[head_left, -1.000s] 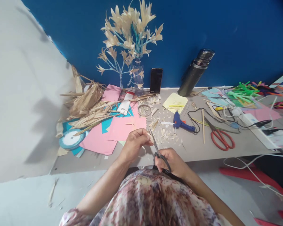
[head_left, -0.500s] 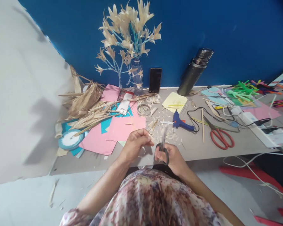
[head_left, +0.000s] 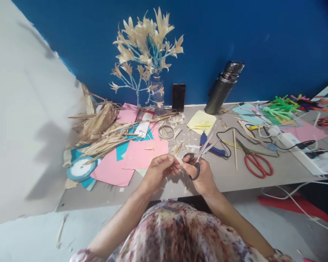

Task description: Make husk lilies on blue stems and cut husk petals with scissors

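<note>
Between the fingertips of my left hand (head_left: 161, 170) is a small pale piece of dried husk (head_left: 178, 159). My right hand (head_left: 203, 178) is closed around the black handles of a pair of scissors (head_left: 205, 143), whose blades are parted and point up and away from me. The tips of my right thumb and finger meet the husk piece too, so both hands come together over the table's front part. Pale husk scraps (head_left: 177, 147) lie scattered just beyond my fingers. Behind the scissor blades rests a blue glue gun (head_left: 215, 150), partly covered by them.
Dried husks (head_left: 104, 120), pink paper (head_left: 144, 154) and a ribbon spool (head_left: 80, 169) lie left. Husk flowers (head_left: 147, 47) stand at the back near a phone (head_left: 178, 97) and a flask (head_left: 224, 87). Red-handled scissors (head_left: 258, 165) and a power strip (head_left: 303, 154) with cables lie right.
My hands have come together, and my right fingers now touch the husk piece. The scissors have swung to the right, their blades now spread apart. The view has shifted slightly.
</note>
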Motion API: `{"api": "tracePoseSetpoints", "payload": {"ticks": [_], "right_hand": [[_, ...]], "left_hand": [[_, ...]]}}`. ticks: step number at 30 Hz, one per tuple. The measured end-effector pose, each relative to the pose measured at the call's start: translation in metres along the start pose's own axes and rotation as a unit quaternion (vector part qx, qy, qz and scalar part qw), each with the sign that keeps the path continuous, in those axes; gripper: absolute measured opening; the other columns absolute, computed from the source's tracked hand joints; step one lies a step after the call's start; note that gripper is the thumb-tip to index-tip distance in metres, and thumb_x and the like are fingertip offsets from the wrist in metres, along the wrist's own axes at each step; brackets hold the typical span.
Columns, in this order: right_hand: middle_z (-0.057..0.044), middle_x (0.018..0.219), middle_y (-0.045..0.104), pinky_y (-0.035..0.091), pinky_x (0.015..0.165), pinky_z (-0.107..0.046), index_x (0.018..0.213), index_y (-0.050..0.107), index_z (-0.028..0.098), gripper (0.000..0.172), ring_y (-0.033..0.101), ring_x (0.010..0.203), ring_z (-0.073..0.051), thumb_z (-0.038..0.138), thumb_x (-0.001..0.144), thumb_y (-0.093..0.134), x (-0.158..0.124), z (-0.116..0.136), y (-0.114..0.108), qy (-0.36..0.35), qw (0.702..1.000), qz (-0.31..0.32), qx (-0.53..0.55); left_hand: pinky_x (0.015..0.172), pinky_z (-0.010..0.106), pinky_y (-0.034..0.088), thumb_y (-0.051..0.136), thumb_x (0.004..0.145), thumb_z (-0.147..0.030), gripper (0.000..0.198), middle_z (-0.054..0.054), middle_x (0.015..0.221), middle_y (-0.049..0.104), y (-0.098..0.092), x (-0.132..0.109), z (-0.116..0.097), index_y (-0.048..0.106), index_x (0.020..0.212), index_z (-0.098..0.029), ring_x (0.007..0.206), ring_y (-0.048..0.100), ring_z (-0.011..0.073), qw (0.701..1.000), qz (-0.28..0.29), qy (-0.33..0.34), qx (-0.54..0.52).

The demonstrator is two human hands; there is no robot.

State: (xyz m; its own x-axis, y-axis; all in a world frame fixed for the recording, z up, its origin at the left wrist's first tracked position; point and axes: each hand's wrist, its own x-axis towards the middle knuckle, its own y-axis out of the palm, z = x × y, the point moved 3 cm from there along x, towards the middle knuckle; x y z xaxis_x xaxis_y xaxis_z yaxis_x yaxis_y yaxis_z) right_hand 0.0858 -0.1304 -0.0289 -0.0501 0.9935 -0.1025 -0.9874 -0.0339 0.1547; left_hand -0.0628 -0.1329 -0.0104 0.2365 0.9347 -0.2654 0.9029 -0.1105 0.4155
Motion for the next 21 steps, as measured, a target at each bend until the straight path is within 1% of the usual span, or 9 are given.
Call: {"api": "tracePoseSetpoints", "payload": {"ticks": [2, 5, 7, 9, 12, 15, 17, 20, 21], "right_hand": [[0.000, 0.070, 0.065, 0.048, 0.060, -0.026, 0.082, 0.061, 0.018, 0.024, 0.061, 0.063, -0.018, 0.036, 0.072, 0.072, 0.003, 0.002, 0.001, 0.000, 1.000, 0.007, -0.003], [-0.001, 0.067, 0.064, 0.049, 0.060, -0.027, 0.079, 0.059, 0.018, 0.022, 0.061, 0.061, -0.018, 0.035, 0.072, 0.071, 0.008, 0.012, 0.005, -0.014, 0.999, 0.016, -0.038], [-0.001, 0.066, 0.063, 0.049, 0.059, -0.027, 0.077, 0.058, 0.019, 0.020, 0.061, 0.060, -0.019, 0.034, 0.072, 0.070, 0.011, 0.018, 0.007, -0.021, 0.998, 0.027, -0.061], [-0.001, 0.066, 0.062, 0.048, 0.057, -0.027, 0.075, 0.057, 0.019, 0.018, 0.059, 0.060, -0.018, 0.033, 0.073, 0.067, 0.014, 0.020, 0.007, -0.015, 0.996, 0.043, -0.073], [0.000, 0.064, 0.058, 0.046, 0.057, -0.025, 0.071, 0.056, 0.019, 0.013, 0.055, 0.059, -0.016, 0.030, 0.072, 0.064, 0.015, 0.016, 0.000, -0.029, 0.991, 0.067, -0.116], [0.001, 0.062, 0.055, 0.045, 0.055, -0.023, 0.072, 0.059, 0.018, 0.011, 0.052, 0.057, -0.015, 0.029, 0.072, 0.062, 0.015, 0.003, -0.018, -0.045, 0.983, 0.064, -0.168], [0.001, 0.062, 0.057, 0.046, 0.054, -0.022, 0.074, 0.060, 0.018, 0.012, 0.053, 0.055, -0.015, 0.030, 0.072, 0.063, 0.012, -0.009, -0.033, -0.024, 0.980, 0.042, -0.194], [0.001, 0.058, 0.059, 0.046, 0.052, -0.021, 0.071, 0.062, 0.019, 0.018, 0.055, 0.052, -0.016, 0.037, 0.070, 0.066, 0.004, -0.022, -0.057, -0.008, 0.969, -0.035, -0.244], [0.002, 0.056, 0.058, 0.046, 0.052, -0.021, 0.069, 0.062, 0.020, 0.020, 0.054, 0.050, -0.016, 0.039, 0.070, 0.065, 0.000, -0.024, -0.064, -0.006, 0.962, -0.070, -0.263]], "left_hand": [[0.063, 0.024, 0.044, 0.071, 0.079, -0.034, 0.021, 0.004, 0.074, 0.068, 0.000, 0.004, 0.001, 0.067, 0.076, -0.014, 0.063, 0.060, 0.0124, 1.000, -0.005, 0.000, 0.004], [0.063, 0.022, 0.042, 0.076, 0.074, -0.027, 0.016, 0.000, 0.065, 0.064, 0.002, 0.009, 0.001, 0.065, 0.073, -0.014, 0.061, 0.057, 0.0101, 0.999, -0.018, 0.017, 0.032], [0.061, 0.020, 0.040, 0.076, 0.073, -0.022, 0.016, -0.001, 0.058, 0.060, 0.002, 0.013, -0.002, 0.063, 0.068, -0.014, 0.057, 0.052, 0.0081, 0.997, -0.027, 0.026, 0.061], [0.057, 0.019, 0.037, 0.074, 0.073, -0.021, 0.016, -0.001, 0.058, 0.059, 0.001, 0.017, -0.007, 0.062, 0.067, -0.014, 0.055, 0.051, 0.0075, 0.997, -0.025, 0.013, 0.072], [0.051, 0.021, 0.037, 0.071, 0.077, -0.027, 0.018, 0.003, 0.067, 0.067, -0.008, 0.026, -0.020, 0.058, 0.071, -0.015, 0.055, 0.056, 0.0104, 0.998, -0.023, -0.026, 0.049], [0.056, 0.024, 0.045, 0.073, 0.076, -0.029, 0.023, 0.004, 0.073, 0.070, -0.024, 0.038, -0.043, 0.054, 0.071, -0.017, 0.059, 0.063, 0.0134, 0.998, -0.041, -0.008, 0.041], [0.061, 0.024, 0.047, 0.075, 0.074, -0.027, 0.024, 0.003, 0.071, 0.070, -0.036, 0.048, -0.059, 0.054, 0.072, -0.017, 0.061, 0.064, 0.0133, 0.997, -0.054, 0.015, 0.057], [0.058, 0.021, 0.045, 0.078, 0.070, -0.027, 0.025, 0.002, 0.068, 0.068, -0.054, 0.065, -0.076, 0.056, 0.074, -0.017, 0.060, 0.063, 0.0118, 0.993, -0.079, 0.008, 0.092], [0.057, 0.020, 0.044, 0.079, 0.069, -0.027, 0.026, 0.001, 0.068, 0.068, -0.058, 0.072, -0.081, 0.056, 0.074, -0.016, 0.060, 0.063, 0.0115, 0.991, -0.086, 0.006, 0.102]]}}
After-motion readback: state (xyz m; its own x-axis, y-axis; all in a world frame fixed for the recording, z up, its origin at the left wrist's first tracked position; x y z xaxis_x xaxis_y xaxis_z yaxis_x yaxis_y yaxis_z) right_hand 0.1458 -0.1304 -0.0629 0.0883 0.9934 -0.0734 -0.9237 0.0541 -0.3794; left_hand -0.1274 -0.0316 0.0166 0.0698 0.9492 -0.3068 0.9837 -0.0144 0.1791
